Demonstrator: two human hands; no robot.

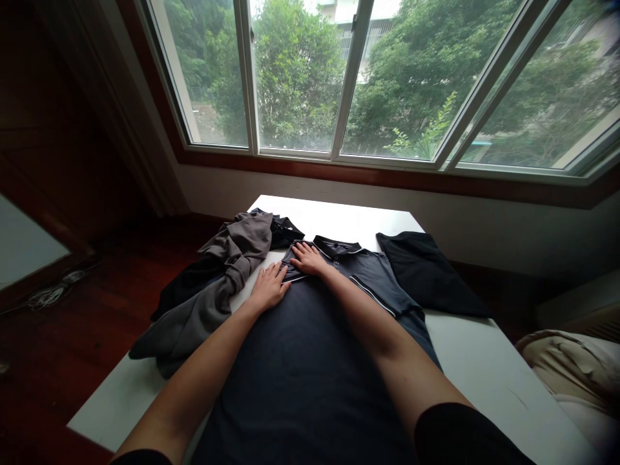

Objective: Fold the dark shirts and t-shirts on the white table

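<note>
A dark grey-blue polo shirt (314,349) lies spread on the white table (489,361), its black collar with white trim toward the far side. My left hand (269,286) rests flat on the sleeve at the shirt's left edge, fingers stretched out. Farther up, my right hand (309,258) lies flat near the left shoulder, beside the collar, with its fingers apart. Neither hand grips the cloth. The right sleeve, edged in white, lies on the shirt's right side, partly behind my right forearm.
Crumpled grey and black clothes (242,245) are heaped along the table's left side, some hanging toward the edge. A folded black garment (426,274) lies to the right. Beyond the table is a window (334,84). Cables (53,296) lie on the floor; beige fabric (571,361) is at the right.
</note>
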